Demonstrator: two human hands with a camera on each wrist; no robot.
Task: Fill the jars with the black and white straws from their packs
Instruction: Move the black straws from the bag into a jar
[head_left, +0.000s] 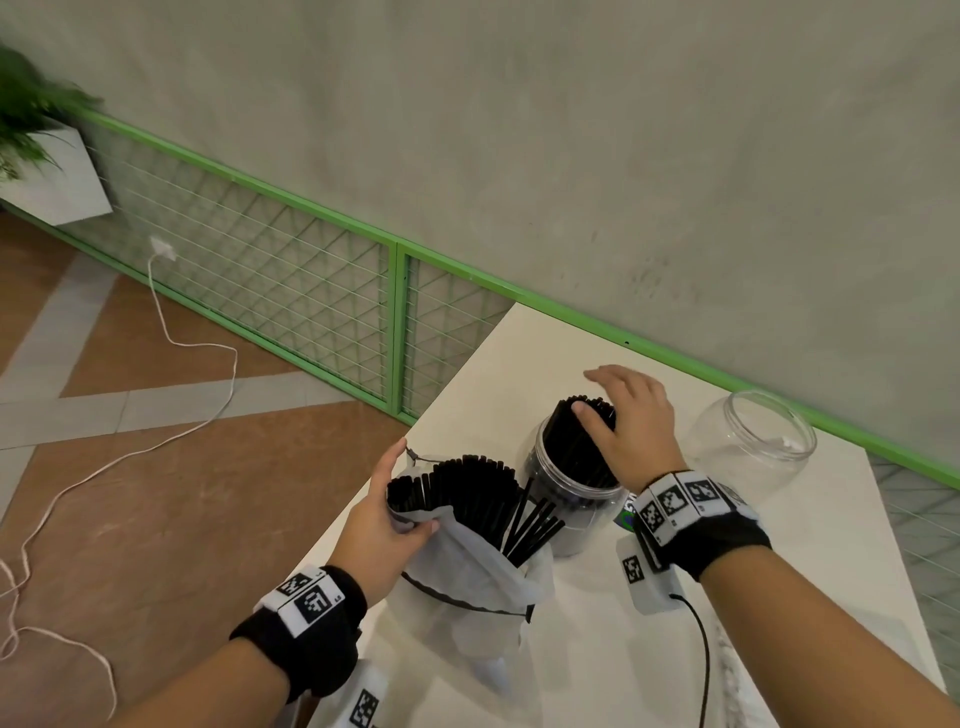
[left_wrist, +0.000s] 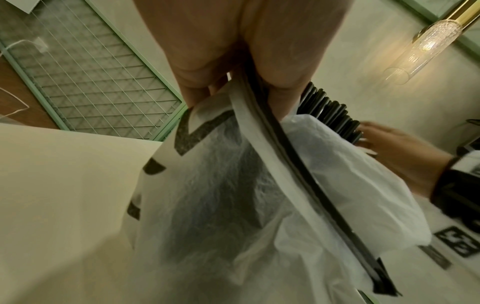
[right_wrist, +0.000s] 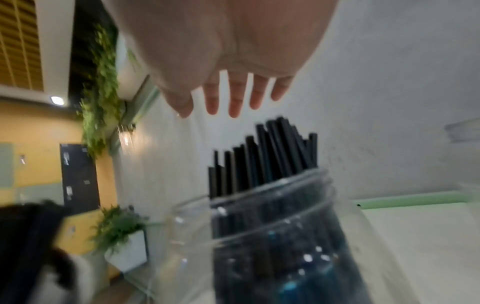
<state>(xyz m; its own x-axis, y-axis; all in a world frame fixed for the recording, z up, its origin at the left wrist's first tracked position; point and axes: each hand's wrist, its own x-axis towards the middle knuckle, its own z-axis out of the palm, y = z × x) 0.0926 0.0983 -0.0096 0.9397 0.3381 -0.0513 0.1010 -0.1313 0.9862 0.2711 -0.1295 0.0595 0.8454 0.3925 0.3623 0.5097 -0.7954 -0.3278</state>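
While the left hand (head_left: 384, 514) grips the rim of the pack (head_left: 467, 582) — thumb over the folded white plastic, fingers (head_left: 389, 462) curled round its far side — the right hand (head_left: 631, 415) is spread over the full jar (head_left: 571, 499), its fingers (right_wrist: 235, 96) straight and apart, holding nothing. From the head view its thumb lies on the tops of the straws (head_left: 582, 441) in that jar; the right wrist view shows the other fingertips just above them, so whether they touch I cannot tell. This jar stands on the white table (head_left: 779, 571), packed with black straws that lean toward the wall (head_left: 571, 156) and stick up past its mouth. Just beside the jar, on its near-left side, the pack is held upright and open, with a fan of black straws (head_left: 467, 483) rising from it and a few tipped toward the jar. A second jar (head_left: 753, 441), clear and tilted, lies well to the right of the full one, near the green rail (head_left: 675, 358). A white marker box (head_left: 649, 577) with a black cable (head_left: 701, 654) sits on the table just in front of the full jar, under the right wrist.
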